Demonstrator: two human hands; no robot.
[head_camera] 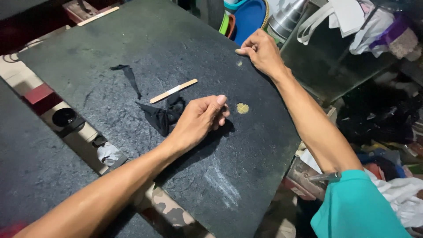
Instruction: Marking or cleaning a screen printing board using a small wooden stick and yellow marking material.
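My left hand (200, 120) hovers low over the dark stone slab (132, 53), fingers curled together with the thumb laid along them; whether it pinches anything small I cannot tell. Just left of it lies a crumpled black cloth scrap (162, 115), and a flat wooden stick (173, 91) rests beyond that. A thinner black strip (129, 76) lies further left. My right hand (261, 50) rests with bent fingers on the slab's far right edge. A small yellow spot (242, 108) marks the slab right of my left hand.
Blue and green plastic plates (246, 17) and a metal vessel (286, 17) stand behind the slab. White cloth (348, 15) and piled fabrics (387, 119) crowd the right side. A second dark slab (31, 163) lies at the left, with a gap holding small items between.
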